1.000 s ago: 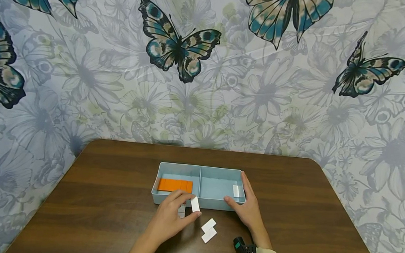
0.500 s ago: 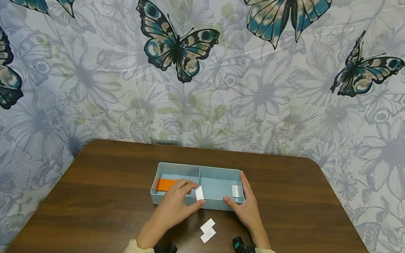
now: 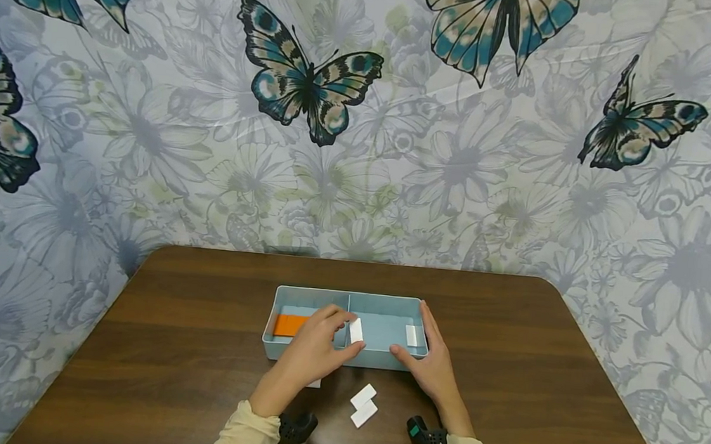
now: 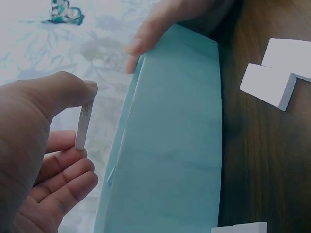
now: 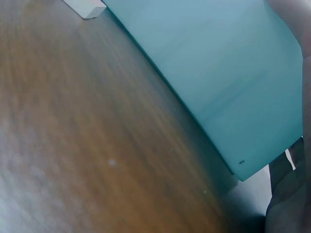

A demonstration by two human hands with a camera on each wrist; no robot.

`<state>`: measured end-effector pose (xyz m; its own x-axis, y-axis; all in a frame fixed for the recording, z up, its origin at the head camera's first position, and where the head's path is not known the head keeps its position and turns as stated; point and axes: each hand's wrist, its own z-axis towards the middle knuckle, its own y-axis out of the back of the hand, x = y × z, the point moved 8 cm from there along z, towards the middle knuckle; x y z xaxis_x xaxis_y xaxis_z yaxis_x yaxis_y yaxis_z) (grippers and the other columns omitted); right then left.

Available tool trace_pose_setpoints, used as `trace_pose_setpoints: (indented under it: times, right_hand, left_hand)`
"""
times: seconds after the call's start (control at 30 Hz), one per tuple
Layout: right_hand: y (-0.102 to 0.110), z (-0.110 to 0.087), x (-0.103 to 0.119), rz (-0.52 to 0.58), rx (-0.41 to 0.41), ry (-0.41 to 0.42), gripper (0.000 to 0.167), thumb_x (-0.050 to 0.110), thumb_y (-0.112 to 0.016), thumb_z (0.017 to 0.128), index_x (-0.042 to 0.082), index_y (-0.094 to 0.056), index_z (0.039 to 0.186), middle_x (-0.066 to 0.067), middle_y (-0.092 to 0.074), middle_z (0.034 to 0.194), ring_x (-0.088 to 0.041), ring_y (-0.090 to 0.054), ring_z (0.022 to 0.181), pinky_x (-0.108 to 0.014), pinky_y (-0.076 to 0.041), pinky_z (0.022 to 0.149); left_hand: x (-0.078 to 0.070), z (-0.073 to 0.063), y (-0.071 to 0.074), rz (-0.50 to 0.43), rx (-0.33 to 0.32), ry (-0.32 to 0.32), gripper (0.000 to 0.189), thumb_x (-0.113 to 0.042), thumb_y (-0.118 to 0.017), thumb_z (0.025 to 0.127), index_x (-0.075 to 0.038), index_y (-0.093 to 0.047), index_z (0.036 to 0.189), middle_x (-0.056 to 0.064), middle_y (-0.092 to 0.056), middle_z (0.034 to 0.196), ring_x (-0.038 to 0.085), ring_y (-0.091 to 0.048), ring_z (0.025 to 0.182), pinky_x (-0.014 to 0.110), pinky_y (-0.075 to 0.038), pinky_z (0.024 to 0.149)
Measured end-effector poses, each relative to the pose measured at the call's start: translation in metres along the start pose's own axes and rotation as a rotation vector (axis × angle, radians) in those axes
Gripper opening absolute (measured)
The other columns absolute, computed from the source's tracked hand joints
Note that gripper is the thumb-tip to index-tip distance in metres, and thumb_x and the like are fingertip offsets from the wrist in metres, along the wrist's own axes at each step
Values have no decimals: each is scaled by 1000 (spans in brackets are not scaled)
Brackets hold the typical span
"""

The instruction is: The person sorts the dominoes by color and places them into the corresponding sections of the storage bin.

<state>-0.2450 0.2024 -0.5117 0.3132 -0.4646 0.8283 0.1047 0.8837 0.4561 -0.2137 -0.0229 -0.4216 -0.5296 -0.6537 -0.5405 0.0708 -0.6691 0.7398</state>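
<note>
My left hand (image 3: 312, 349) pinches a small white rectangular block (image 3: 355, 330) between thumb and fingers. The block is held upright over the pale blue two-compartment box (image 3: 381, 360), close to its divider. In the left wrist view the same block (image 4: 84, 126) is seen edge-on, with the lower fingers loosely bent. At the box's right end, my right hand (image 3: 438, 370) grips the corner, its thumb at the front rim and its fingers along the end wall. Inside the right compartment lies a white piece (image 3: 411, 335). Orange blocks (image 3: 291, 326) fill part of the left compartment, partly hidden by my left hand.
Two white blocks (image 3: 363, 413) lie touching on the brown table (image 3: 538, 379) in front of the box. More white blocks (image 4: 243, 228) sit by the box's front, mostly behind my left hand in the head view. A butterfly-patterned cloth (image 3: 460, 189) hangs behind the table.
My left hand has carried the white block up from in front of the box and rightward to over the divider. The right hand has stayed at the box's corner.
</note>
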Motion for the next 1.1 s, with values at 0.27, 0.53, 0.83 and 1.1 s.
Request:
trace_pose_setpoints:
  times: [0.27,0.53,0.83,1.1]
  right_hand:
    - [4,10,2,15,12,1,102,29,-84,86,21,-22,166,-4,-20,172,-35,-23,157,-66,-24,121]
    - [22,19,4,3,-13,-5,102,26,-84,86,18,-21,166,-3,-19,173,-34,-20,157,-67,-22,120]
    - [8,14,1,12,16,-6,102,26,-84,86,17,-22,166,-2,-19,172,-33,-21,157,-66,-23,120]
    - [-5,9,-4,16,46,-25,104,27,-85,86,21,-20,167,-3,-19,172,-35,-23,156,-65,-25,120]
  left_hand:
    - [-1,25,-9,27,81,-4,45,-33,-80,91,-5,-71,124,7,-65,111,23,-64,94,33,-56,79]
    - [-13,52,-20,52,139,-18,46,-37,-77,93,-6,-70,127,8,-65,119,20,-65,102,34,-58,86]
    - [-4,47,-26,80,163,-1,46,-33,-79,93,-5,-69,128,8,-64,119,19,-66,100,31,-58,83]
    - [3,44,-37,104,224,50,48,-33,-78,94,-6,-68,132,8,-64,124,18,-67,101,29,-58,84]
